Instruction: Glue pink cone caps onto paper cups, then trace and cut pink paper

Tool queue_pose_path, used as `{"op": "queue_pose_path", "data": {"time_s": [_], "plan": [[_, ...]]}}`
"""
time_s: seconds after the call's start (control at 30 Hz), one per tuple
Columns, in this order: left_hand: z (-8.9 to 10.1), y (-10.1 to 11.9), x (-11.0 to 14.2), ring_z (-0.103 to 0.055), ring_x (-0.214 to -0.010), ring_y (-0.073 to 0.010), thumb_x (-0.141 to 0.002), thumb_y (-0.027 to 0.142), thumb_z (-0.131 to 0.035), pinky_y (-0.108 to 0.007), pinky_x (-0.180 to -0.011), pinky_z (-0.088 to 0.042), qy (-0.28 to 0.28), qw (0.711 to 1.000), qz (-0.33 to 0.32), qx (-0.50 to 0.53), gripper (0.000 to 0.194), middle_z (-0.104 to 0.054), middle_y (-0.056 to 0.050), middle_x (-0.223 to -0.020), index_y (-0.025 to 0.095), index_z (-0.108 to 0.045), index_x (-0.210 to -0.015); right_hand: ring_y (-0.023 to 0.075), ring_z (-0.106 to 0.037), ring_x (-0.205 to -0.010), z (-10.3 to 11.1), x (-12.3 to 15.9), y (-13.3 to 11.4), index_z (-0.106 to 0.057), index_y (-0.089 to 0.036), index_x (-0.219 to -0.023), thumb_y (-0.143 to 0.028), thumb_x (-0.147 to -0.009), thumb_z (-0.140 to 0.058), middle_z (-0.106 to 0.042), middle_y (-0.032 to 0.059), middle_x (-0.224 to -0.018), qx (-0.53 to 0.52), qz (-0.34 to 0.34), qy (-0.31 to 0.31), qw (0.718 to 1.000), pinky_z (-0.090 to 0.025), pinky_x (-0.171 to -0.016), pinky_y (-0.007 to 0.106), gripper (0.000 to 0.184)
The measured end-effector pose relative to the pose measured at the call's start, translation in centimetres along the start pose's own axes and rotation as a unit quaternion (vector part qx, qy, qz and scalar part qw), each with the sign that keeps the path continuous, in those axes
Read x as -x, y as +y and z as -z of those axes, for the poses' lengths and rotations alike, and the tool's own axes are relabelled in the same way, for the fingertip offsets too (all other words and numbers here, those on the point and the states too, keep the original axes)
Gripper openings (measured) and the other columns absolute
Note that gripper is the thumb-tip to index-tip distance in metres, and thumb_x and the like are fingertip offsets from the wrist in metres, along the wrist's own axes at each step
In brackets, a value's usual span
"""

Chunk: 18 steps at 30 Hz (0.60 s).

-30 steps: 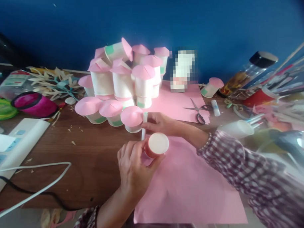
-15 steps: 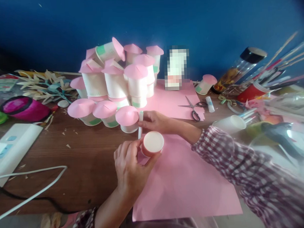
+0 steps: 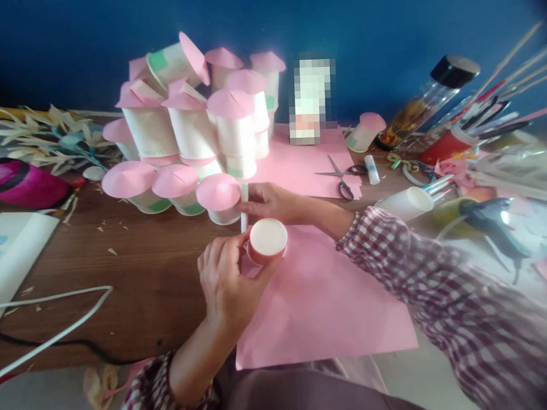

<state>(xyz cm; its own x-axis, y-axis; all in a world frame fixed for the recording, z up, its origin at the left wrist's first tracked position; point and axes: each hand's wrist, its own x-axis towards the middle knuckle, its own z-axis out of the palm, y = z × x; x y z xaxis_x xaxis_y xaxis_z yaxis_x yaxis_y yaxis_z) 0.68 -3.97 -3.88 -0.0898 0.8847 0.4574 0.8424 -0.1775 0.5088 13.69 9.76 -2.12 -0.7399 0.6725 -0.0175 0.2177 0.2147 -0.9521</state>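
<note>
A red paper cup [image 3: 267, 259] stands upside down on a large pink sheet of paper [image 3: 331, 304], its round white base facing up. My left hand [image 3: 229, 278] is closed around its near left side, thumb in front. Just beyond the cup, my right hand [image 3: 267, 202] pinches a slim white pen [image 3: 244, 221], held nearly upright. The pen's lower end is hidden behind my left fingers. Close to the right fingertips stands a white paper cup with a pink cone roof [image 3: 219, 195]. More such roofed cups [image 3: 192, 133] are grouped and stacked behind it.
Open scissors [image 3: 342, 177] and a glue stick [image 3: 371, 170] lie behind my right forearm. Rightward are a pen cup [image 3: 408, 203], a glue gun [image 3: 498, 227] and a tilted jar [image 3: 425, 101]. A power strip [image 3: 26, 249] with cables sits at left.
The view has shifted, so the table things appear further left and higher. Both hands keep their hold on the cup and the pen, with little other movement.
</note>
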Motion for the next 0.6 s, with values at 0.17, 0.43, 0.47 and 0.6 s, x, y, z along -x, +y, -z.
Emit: {"op": "queue_pose_path", "data": {"time_s": [0.17,0.43,0.47,0.6], "plan": [[0.0,-0.1,0.0,-0.056,-0.077,-0.0216,-0.068,0.049,-0.073,-0.036,-0.075,-0.041,-0.008,1.0,-0.005,0.003,0.044,-0.059,-0.004,-0.078,0.017,-0.058,-0.094,0.0138,-0.055,-0.074,0.1,-0.1,0.1,-0.057,-0.015,-0.091,-0.035,-0.087,-0.057,-0.062,0.0021,-0.085,0.008,0.015,-0.01,1.0,-0.046,-0.066,0.027,0.021],[-0.2,-0.1,0.1,-0.056,-0.076,-0.0209,-0.063,0.05,-0.076,-0.035,-0.075,-0.042,0.005,1.0,0.001,0.005,0.048,-0.059,-0.003,-0.076,0.018,-0.059,-0.093,0.0134,-0.054,-0.077,0.5,0.3,0.8,-0.055,-0.013,-0.09,-0.038,-0.09,-0.052,-0.06,0.0019,-0.086,0.021,0.044,0.007,0.999,-0.044,-0.069,0.026,0.026],[-0.2,-0.1,0.1,-0.055,-0.075,-0.0208,-0.062,0.05,-0.076,-0.035,-0.075,-0.042,0.004,1.0,0.001,0.006,0.049,-0.058,-0.002,-0.076,0.018,-0.059,-0.094,0.0134,-0.054,-0.077,0.5,0.4,0.9,-0.055,-0.013,-0.09,-0.04,-0.091,-0.051,-0.06,0.0019,-0.086,0.024,0.047,0.009,0.999,-0.043,-0.069,0.026,0.027],[-0.2,-0.1,0.0,-0.054,-0.074,-0.0203,-0.061,0.05,-0.077,-0.035,-0.075,-0.041,0.006,1.0,0.0,0.005,0.051,-0.057,-0.002,-0.075,0.018,-0.06,-0.096,0.0132,-0.052,-0.075,0.9,0.9,1.1,-0.056,-0.013,-0.086,-0.043,-0.091,-0.049,-0.06,0.0015,-0.083,0.056,0.038,0.03,0.997,-0.043,-0.069,0.026,0.031]]}}
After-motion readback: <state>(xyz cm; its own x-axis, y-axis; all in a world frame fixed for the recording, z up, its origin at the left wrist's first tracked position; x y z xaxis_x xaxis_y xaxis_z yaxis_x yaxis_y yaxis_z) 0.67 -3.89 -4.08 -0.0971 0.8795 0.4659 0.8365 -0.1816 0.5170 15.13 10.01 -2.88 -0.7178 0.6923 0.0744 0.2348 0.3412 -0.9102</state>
